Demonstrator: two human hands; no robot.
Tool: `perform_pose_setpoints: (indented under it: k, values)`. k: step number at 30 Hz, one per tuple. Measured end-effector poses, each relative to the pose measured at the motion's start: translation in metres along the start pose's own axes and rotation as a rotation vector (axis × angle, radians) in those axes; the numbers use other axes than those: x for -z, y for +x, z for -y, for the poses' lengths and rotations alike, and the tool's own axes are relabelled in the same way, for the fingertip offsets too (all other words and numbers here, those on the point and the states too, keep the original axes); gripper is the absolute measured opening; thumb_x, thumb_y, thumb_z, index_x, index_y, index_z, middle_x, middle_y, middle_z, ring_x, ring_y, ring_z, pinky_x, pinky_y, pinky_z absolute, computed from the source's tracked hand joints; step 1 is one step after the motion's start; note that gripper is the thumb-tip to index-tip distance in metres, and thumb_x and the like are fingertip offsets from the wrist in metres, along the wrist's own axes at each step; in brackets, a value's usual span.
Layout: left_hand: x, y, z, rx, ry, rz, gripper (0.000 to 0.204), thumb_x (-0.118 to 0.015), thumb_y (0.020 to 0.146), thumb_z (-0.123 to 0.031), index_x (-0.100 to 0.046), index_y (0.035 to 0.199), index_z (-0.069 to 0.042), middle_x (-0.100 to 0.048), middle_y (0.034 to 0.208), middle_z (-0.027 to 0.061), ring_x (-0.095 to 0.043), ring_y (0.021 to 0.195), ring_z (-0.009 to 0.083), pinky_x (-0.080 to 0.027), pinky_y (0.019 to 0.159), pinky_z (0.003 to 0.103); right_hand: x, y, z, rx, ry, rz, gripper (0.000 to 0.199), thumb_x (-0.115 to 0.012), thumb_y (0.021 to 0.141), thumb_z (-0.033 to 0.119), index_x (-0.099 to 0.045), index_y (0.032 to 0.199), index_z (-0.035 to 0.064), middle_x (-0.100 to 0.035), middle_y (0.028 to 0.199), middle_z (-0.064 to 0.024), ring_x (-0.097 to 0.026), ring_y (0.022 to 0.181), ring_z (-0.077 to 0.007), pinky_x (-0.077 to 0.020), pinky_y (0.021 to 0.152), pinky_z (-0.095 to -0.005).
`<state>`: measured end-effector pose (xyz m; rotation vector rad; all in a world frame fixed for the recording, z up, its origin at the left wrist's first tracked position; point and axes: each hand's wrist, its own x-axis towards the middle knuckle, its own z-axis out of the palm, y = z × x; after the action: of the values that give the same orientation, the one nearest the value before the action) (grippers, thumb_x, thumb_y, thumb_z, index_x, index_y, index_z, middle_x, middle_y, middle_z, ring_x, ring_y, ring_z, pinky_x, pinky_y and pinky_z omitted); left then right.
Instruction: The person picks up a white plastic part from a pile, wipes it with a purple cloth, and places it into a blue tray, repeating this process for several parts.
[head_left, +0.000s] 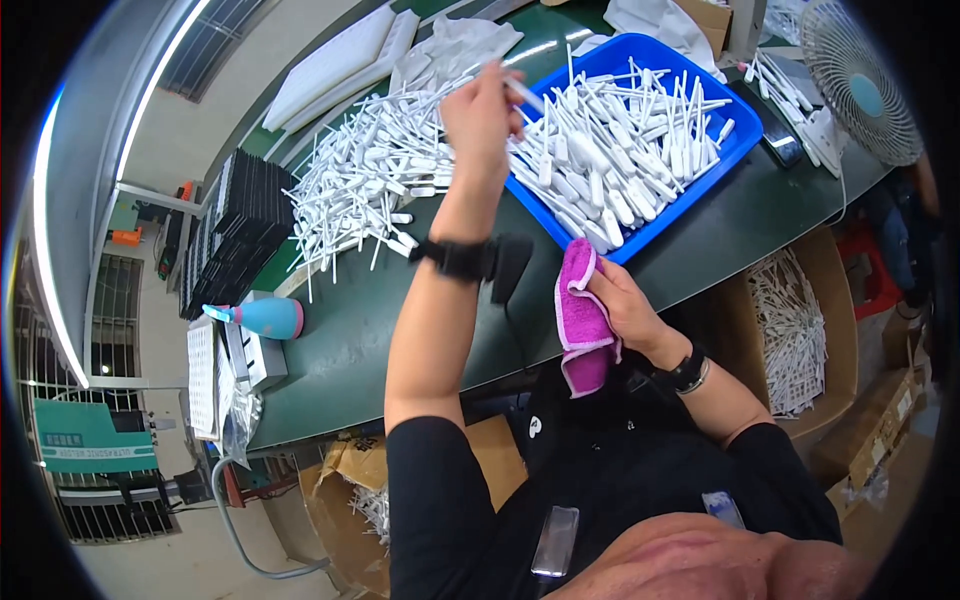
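from my remote seat i've got the left hand point(478, 122) up above the bench point(350, 350), its fingers pinched, as far as the blur lets me tell, on one slim white piece point(526, 95). that piece lies just right of those fingers, long axis slanting rightward and toward the near edge, free end at the left side of the blue bin point(660, 217). left is the nearer hand to it; down by the bin's near corner, my right hand point(628, 308) has its fingers closed on a magenta cloth point(586, 320). containers now: the blue bin, by the bench's near edge, is heaped with white paddle-ended sticks point(600, 165). left of it, a loose pile point(365, 165) sprawls across the bench. below the near edge, over right, a carton point(840, 330) holds thin white sticks point(790, 345).
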<state>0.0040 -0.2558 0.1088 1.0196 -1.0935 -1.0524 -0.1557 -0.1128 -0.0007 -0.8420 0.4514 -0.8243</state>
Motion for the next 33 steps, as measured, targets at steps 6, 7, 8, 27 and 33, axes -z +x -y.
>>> perform_pose_setpoints:
  k: [6,7,8,27,33]
  values:
    - [-0.034,0.063,0.063,0.053,0.653,0.028,0.039,-0.050,0.089,-0.031,-0.066,0.084,0.005,-0.066,0.076,0.0150,-0.060,0.055,0.0213,-0.049,0.049,0.033,0.000,0.001,-0.003,0.007,0.075,0.009,0.026,-0.049,0.097,0.024,-0.054,0.111,0.0038,-0.060,0.092,-0.0013,-0.057,0.077,-0.0068,-0.0474,0.068,-0.0210]
    - [-0.029,0.072,0.075,0.054,0.659,0.007,0.039,-0.050,0.089,-0.031,-0.066,0.084,0.005,-0.066,0.076,0.0150,-0.060,0.055,0.0213,-0.049,0.049,0.033,-0.002,0.002,-0.002,0.000,0.071,-0.006,0.026,-0.049,0.097,0.024,-0.054,0.112,0.0038,-0.060,0.092,-0.0016,-0.057,0.077,-0.0071,-0.0476,0.069,-0.0213]
    - [-0.023,0.079,0.087,-0.106,0.980,0.066,0.035,-0.050,0.085,-0.026,-0.066,0.083,0.005,-0.065,0.079,0.0193,-0.062,0.062,0.0288,-0.051,0.056,0.038,-0.005,0.003,-0.003,-0.012,0.069,-0.013,0.026,-0.049,0.097,0.024,-0.054,0.112,0.0038,-0.060,0.092,-0.0019,-0.058,0.077,-0.0075,-0.0478,0.069,-0.0215]
    - [0.149,-0.036,0.028,-0.136,1.873,0.090,0.018,-0.055,0.079,-0.016,-0.068,0.088,-0.007,-0.065,0.084,0.0147,-0.064,0.082,0.0324,-0.050,0.071,0.044,-0.002,0.003,-0.003,-0.016,0.054,0.002,0.027,-0.047,0.097,0.024,-0.054,0.112,0.0017,-0.060,0.097,-0.0030,-0.057,0.084,-0.0082,-0.0475,0.075,-0.0228]
    - [0.163,-0.034,0.035,-0.340,1.775,0.221,0.020,-0.063,0.079,-0.016,-0.066,0.098,-0.011,-0.063,0.093,0.0087,-0.062,0.086,0.0297,-0.050,0.072,0.041,0.001,-0.001,-0.003,0.001,0.046,-0.047,0.026,-0.048,0.097,0.021,-0.053,0.112,0.0012,-0.060,0.095,-0.0027,-0.058,0.083,-0.0080,-0.0478,0.073,-0.0219]
